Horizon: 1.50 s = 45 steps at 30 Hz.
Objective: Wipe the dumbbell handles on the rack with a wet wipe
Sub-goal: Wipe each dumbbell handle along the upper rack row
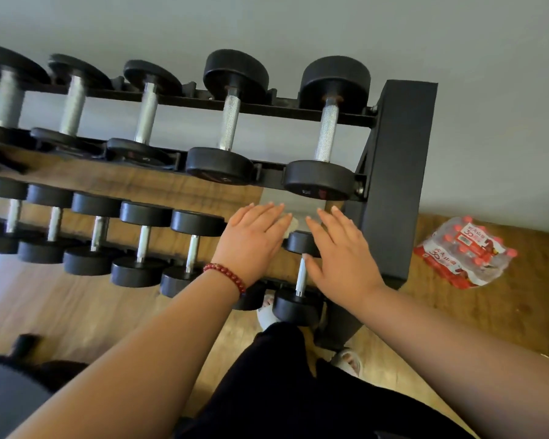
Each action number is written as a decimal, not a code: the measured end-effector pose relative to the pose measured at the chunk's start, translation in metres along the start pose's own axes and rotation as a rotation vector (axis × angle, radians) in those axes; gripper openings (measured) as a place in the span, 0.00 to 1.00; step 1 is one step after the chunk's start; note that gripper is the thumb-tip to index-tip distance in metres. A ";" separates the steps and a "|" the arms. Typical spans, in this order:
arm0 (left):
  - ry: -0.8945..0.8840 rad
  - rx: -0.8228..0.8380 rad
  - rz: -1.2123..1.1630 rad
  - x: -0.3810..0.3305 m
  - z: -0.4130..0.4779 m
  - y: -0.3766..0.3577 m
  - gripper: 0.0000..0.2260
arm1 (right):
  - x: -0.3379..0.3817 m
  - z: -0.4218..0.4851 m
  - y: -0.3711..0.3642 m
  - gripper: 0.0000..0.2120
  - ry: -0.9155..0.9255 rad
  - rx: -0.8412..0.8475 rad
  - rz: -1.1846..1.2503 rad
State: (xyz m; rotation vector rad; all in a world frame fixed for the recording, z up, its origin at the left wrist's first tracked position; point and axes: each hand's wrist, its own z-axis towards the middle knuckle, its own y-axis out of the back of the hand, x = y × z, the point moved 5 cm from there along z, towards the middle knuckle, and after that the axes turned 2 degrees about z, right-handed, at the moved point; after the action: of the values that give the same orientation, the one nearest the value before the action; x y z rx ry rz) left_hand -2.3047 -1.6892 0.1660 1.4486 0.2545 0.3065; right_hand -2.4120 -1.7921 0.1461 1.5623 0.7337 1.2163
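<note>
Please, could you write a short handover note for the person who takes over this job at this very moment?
Left hand: fingers straight, with the crumpled white wet wipe showing under its fingertips. The thumb is hidden, so the grip is unclear.
Right hand: open, holding nothing, over the rightmost small black dumbbell on the lower tier of the black metal rack.
Done: the picture does not show which handles are already wiped.
Left: wipe this dumbbell's steel handle, then probably the other handles on both tiers.
</note>
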 end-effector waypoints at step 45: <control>-0.052 0.429 -0.008 0.032 -0.040 -0.116 0.23 | 0.017 -0.021 -0.143 0.29 -0.273 0.273 0.020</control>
State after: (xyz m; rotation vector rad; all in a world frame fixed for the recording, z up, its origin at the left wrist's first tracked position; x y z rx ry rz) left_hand -2.2832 -1.6519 0.0472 1.8751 0.2953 0.2145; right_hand -2.4119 -1.7223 0.0184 1.9188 0.7268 0.9182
